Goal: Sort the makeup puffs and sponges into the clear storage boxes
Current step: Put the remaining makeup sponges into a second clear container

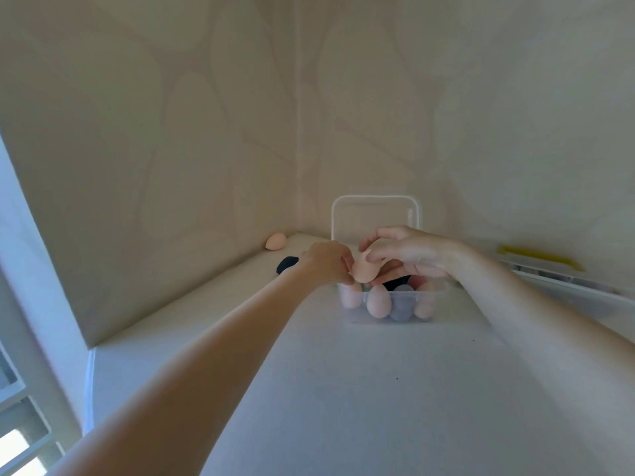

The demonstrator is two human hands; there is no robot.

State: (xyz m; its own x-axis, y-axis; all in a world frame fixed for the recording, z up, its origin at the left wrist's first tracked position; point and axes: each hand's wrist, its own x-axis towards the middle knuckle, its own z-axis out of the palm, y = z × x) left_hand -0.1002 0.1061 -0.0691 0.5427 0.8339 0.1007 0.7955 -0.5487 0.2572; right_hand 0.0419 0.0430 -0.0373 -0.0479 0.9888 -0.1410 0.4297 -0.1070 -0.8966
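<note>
- A peach, egg-shaped makeup sponge (361,269) is held in the air just above the near-left rim of a clear plastic storage box (391,305), between both hands.
- The left hand (328,261) has its grip closed on the sponge's left side, fingertips pinching it.
- The right hand (410,252) reaches over the box; its thumb and forefinger curl onto the sponge's top right, the other fingers loosely bent beneath.
- Inside the box lie several peach egg-shaped sponges (376,302), a grey-blue one (401,305), and something black and something pink behind them.
- The box's clear lid (375,214) stands upright at its back.
- On the white tabletop (343,389), a black sponge (288,264) lies left of the left hand, and another peach sponge (275,241) sits in the far-left corner by the wall.
</note>
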